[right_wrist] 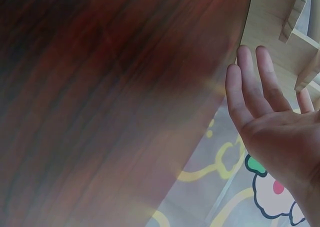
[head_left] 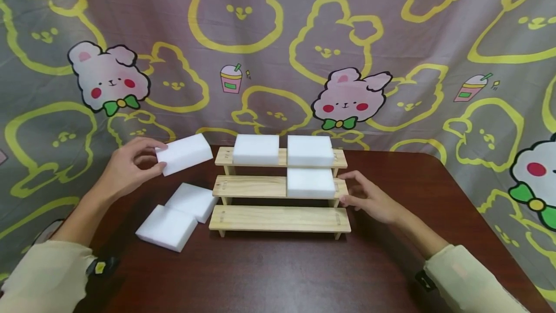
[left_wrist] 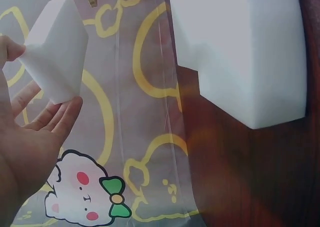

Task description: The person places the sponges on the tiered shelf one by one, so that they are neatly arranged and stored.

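My left hand [head_left: 130, 165] pinches a white foam block [head_left: 184, 153] between thumb and fingers, tilted and raised left of a three-tier wooden stand [head_left: 278, 219]. In the left wrist view the same block [left_wrist: 60, 52] sits between the thumb and fingertips. My right hand [head_left: 371, 197] is at the right end of the stand's middle tier, its fingers [right_wrist: 270, 82] fairly straight; whether they touch the wood is hard to tell. Two foam blocks, one at left [head_left: 256, 149] and one at right [head_left: 310, 150], sit on the top tier. Another foam block [head_left: 310, 182] lies on the middle tier's right half.
Two more foam blocks, a rear one [head_left: 191, 199] and a front one [head_left: 165, 226], lie against each other on the dark wooden table [head_left: 278, 274], left of the stand. A patterned curtain [head_left: 269, 71] hangs behind the table.
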### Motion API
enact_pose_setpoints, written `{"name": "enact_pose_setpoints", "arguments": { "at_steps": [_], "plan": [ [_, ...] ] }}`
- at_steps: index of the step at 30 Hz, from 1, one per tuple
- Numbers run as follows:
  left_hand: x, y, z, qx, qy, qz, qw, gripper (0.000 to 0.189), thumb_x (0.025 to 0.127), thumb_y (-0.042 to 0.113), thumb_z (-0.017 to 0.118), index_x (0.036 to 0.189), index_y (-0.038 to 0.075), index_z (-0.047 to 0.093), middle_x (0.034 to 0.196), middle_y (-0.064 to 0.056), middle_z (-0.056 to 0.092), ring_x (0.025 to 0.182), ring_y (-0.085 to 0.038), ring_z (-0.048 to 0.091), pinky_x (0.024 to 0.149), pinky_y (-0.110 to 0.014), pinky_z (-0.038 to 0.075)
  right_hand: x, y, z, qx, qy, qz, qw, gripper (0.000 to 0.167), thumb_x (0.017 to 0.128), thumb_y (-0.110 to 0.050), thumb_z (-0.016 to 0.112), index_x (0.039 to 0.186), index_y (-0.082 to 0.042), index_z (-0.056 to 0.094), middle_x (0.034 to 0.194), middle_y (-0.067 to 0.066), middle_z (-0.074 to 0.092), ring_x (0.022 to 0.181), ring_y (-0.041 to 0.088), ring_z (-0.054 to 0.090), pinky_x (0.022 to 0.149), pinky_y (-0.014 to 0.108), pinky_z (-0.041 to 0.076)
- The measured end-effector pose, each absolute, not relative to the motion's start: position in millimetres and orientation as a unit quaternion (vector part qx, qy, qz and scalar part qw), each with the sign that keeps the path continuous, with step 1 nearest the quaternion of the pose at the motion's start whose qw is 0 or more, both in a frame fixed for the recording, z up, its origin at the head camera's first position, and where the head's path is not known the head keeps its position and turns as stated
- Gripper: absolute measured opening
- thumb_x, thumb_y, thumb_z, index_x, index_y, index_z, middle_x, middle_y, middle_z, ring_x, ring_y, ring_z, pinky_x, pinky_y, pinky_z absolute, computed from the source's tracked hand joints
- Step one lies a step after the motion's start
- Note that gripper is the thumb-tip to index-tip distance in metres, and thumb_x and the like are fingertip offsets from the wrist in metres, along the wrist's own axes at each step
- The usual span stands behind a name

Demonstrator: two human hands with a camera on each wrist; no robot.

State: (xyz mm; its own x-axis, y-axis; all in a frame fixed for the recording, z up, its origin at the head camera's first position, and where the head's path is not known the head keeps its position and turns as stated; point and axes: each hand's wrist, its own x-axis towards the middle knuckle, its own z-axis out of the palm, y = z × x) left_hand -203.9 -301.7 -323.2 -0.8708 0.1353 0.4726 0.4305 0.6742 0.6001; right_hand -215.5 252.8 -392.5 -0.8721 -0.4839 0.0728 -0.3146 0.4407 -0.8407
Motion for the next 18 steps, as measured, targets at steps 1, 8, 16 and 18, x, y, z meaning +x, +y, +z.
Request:
{"name": "enact_pose_setpoints", "arguments": {
  "at_steps": [1,8,16,18],
  "plan": [
    [-203.8,-301.5,-323.4,-0.159,-0.892,-0.372,0.200,0.038,0.086,-0.003,0.078,0.122,-0.005,0.066,0.122,-0.022,0.058,0.093,-0.011,0.060,0.081,-0.002,0.044,-215.3,252.9,-392.4,-0.236,0.844,-0.473,0.089,0.052,0.101,-0.014,0.068,0.145,-0.005,0.041,0.108,0.017,0.067,0.096,0.036,0.067,0.073,0.044,0.054],
    [-202.8,-298.5,-323.7,-0.160,-0.887,-0.381,0.207,0.044,0.083,-0.003,0.081,0.124,-0.005,0.066,0.121,-0.022,0.060,0.091,0.002,0.059,0.080,-0.003,0.046,-215.0,253.0,-392.3,-0.234,0.845,-0.472,0.091,0.053,0.101,-0.015,0.068,0.145,-0.005,0.040,0.108,0.018,0.067,0.096,0.036,0.068,0.074,0.046,0.054],
    [-201.2,-296.9,-324.2,-0.186,-0.874,-0.390,0.222,0.042,0.081,-0.009,0.079,0.121,-0.007,0.066,0.120,-0.020,0.059,0.094,0.005,0.057,0.083,-0.004,0.047,-215.0,253.2,-392.6,-0.233,0.846,-0.471,0.092,0.053,0.101,-0.016,0.067,0.145,-0.005,0.040,0.108,0.020,0.068,0.096,0.036,0.067,0.075,0.047,0.054],
    [-200.2,-297.6,-323.9,-0.196,-0.869,-0.394,0.225,0.042,0.081,-0.010,0.079,0.121,-0.007,0.065,0.120,-0.017,0.058,0.096,0.005,0.056,0.085,-0.005,0.047,-214.9,253.3,-392.5,-0.232,0.845,-0.472,0.094,0.053,0.101,-0.016,0.067,0.145,-0.005,0.040,0.108,0.021,0.068,0.097,0.036,0.067,0.075,0.047,0.054]
  ]
}}
